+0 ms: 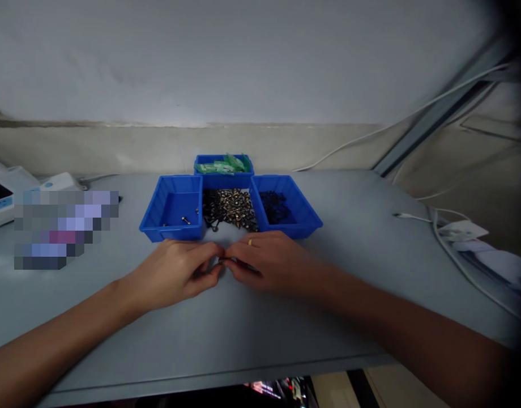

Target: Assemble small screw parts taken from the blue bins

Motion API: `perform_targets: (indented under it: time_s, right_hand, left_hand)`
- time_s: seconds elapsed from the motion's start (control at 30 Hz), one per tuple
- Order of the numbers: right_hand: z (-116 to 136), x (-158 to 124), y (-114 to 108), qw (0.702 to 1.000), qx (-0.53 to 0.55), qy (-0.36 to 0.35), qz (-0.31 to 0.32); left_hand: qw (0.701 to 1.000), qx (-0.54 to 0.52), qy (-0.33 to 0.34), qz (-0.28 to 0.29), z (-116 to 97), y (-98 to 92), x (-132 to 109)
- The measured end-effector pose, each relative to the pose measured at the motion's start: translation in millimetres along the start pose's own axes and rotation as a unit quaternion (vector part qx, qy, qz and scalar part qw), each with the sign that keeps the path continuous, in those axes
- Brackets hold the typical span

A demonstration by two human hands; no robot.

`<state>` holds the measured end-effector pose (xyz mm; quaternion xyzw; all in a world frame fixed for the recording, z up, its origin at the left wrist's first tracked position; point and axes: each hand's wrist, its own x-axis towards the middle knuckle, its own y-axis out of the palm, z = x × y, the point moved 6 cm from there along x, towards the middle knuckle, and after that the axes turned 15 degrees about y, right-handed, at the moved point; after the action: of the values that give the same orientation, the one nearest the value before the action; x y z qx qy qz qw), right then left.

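My left hand (pixel 182 272) and my right hand (pixel 267 258) rest on the grey table (pixel 243 328), fingertips meeting in a pinch around a tiny dark part (pixel 221 261) that I cannot make out. A ring shows on my right hand. Just beyond the fingers lies a pile of small metal parts (pixel 230 208) between two blue bins. The left blue bin (pixel 173 208) holds a few loose metal pieces. The right blue bin (pixel 286 205) holds small black parts. A third blue bin (pixel 223 165) behind them holds green pieces.
White devices (pixel 14 190) sit at the far left beside a blurred-out patch. White cables (pixel 451 249) and a white bundle lie at the right edge of the table. A wall stands close behind the bins.
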<state>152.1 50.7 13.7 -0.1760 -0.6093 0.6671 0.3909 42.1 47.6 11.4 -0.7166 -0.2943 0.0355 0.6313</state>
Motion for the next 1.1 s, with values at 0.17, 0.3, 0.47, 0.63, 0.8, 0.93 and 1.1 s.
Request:
perform_targets:
  time_s: [0.17, 0.3, 0.47, 0.63, 0.8, 0.93, 1.1]
  right_hand:
    - [-2, 3, 0, 0.999, 0.005, 0.022, 0.024]
    - [-5, 6, 1, 0.999, 0.015, 0.035, 0.039]
    - [-7, 7, 11, 0.995, 0.056, 0.040, 0.076]
    - [-8, 7, 16, 0.994, 0.066, 0.037, 0.078]
    - [-9, 6, 12, 0.997, 0.024, 0.052, 0.059]
    - [-10, 6, 12, 0.995, 0.007, 0.076, 0.070]
    - [-13, 4, 18, 0.993, -0.004, 0.098, 0.069]
  left_hand:
    - [1.000, 0.004, -0.008, 0.005, 3, 0.2, 0]
    - [1.000, 0.005, -0.019, -0.014, 6, -3.1, -3]
    - [1.000, -0.007, -0.007, -0.028, 4, -4.9, -2]
    - [1.000, -0.015, 0.000, -0.028, 2, -5.3, -1]
    - [0.998, 0.022, 0.034, -0.055, 0, -25.0, -3]
    - [0.986, 0.135, -0.015, -0.101, 17, -52.8, -7]
    - [0.960, 0.238, -0.122, -0.082, 45, -61.7, -12]
